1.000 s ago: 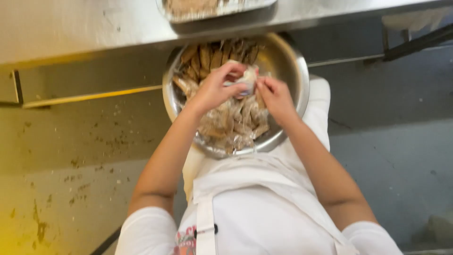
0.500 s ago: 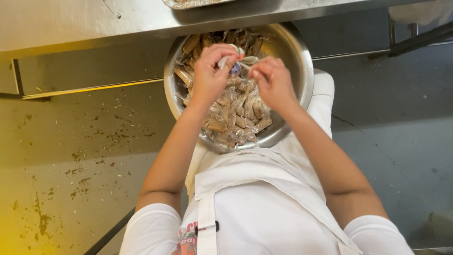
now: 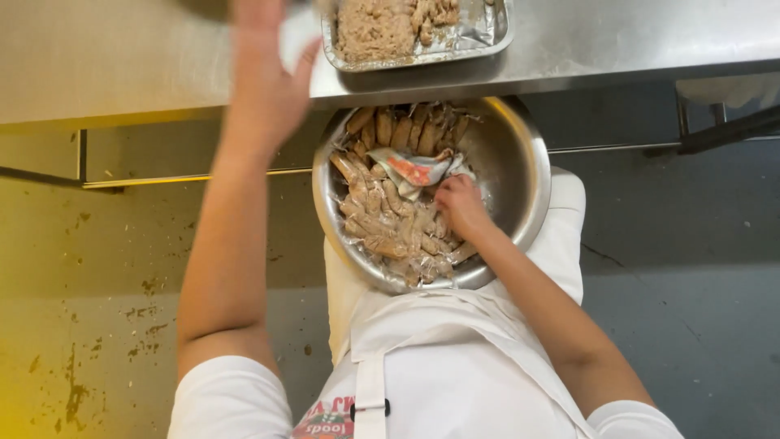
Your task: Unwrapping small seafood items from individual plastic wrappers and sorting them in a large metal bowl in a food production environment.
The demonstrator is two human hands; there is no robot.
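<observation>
Steel bowl [image 3: 520, 175] held at frame centre, tucked under bench [image 3: 122, 57] edge. Left hand [image 3: 264, 77] now raised from bowl, fingers spread, upper left. Right hand [image 3: 461, 207] kept inside bowl, curled among shrimp [image 3: 382, 215]; grip cannot be told.

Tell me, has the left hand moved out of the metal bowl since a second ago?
Yes. The left hand has left the metal bowl and gone up to the steel table, near the foil tray.

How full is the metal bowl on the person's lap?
Roughly half full: the metal bowl holds pale coated pieces across its left side; bare metal shows right.
</observation>
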